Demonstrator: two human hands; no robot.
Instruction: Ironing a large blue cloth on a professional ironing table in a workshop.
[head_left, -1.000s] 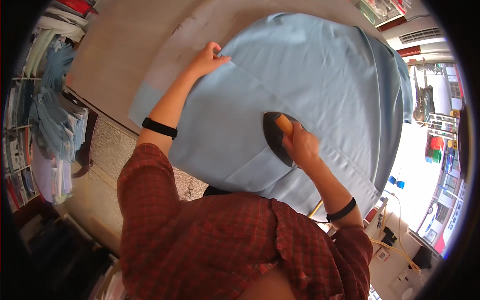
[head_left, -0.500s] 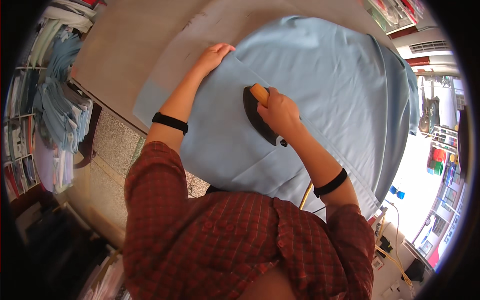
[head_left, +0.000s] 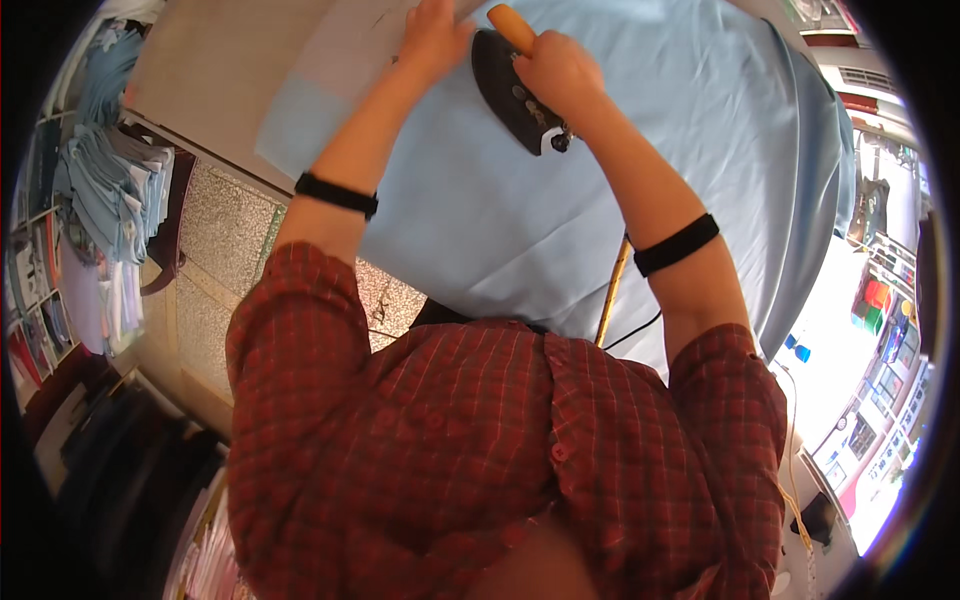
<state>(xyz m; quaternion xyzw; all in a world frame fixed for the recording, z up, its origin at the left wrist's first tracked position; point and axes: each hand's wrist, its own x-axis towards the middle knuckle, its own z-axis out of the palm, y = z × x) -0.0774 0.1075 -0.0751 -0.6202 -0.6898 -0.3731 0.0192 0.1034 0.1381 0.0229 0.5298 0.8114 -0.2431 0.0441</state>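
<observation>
My right hand is wrapped round the yellowish wooden handle of a dark iron. Its pointed black plate is over a wide light blue cloth, and its pale heel end faces me. Whether the plate presses flat or is slightly raised, I cannot tell. My left hand is at the cloth's far left edge, close to the iron's tip. Its fingers are smeared by motion, so their grip cannot be made out. Creases run through the cloth on the right, where it drapes down over the side.
A brownish table top shows at the far left. Folded blue clothes hang and lie stacked on shelves at the left. A yellow-and-dark cord and a thin black cable run beside my right forearm. Speckled floor shows below the table's edge.
The iron and my right hand have moved farther away across the cloth. My left hand has moved farther away too and is now blurred. The whole view has shifted slightly.
</observation>
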